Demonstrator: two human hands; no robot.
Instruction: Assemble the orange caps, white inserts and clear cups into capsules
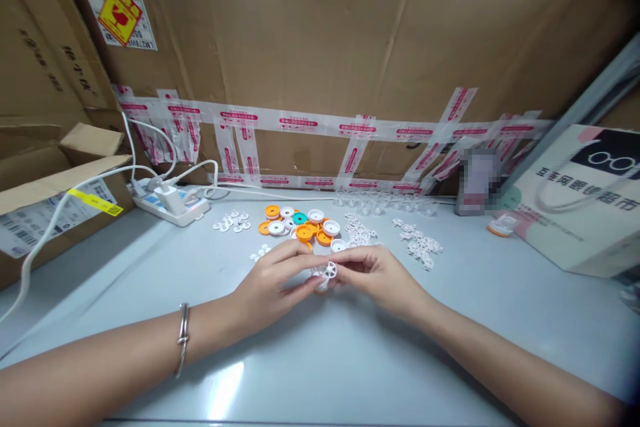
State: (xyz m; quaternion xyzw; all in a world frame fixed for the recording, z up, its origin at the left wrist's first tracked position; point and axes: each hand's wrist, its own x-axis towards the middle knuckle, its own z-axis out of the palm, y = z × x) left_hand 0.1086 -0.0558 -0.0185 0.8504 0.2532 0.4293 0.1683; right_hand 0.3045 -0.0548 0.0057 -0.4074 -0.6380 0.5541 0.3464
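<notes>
My left hand [280, 280] and my right hand [375, 273] meet above the table, both closed on a small white plastic piece with a spoked wheel [327, 271]. Fingers cover much of it, and a bit of orange shows beneath. Just behind my hands lies a pile of round caps [305, 232] in orange, white and teal. White openwork plastic parts [359, 232] sit right of the pile, with a second group of them [420, 243] farther right. Small white pieces [260, 252] lie behind my left hand, and white disc-like parts with stems [231, 221] are beyond them.
Clear plastic cups [385, 200] line the table's back, before a large taped cardboard box [300, 47]. A power strip [173, 207] with white cables and an open carton [60, 193] stand left. At right are a paper bag [575, 213] and a small orange-white item [503, 225].
</notes>
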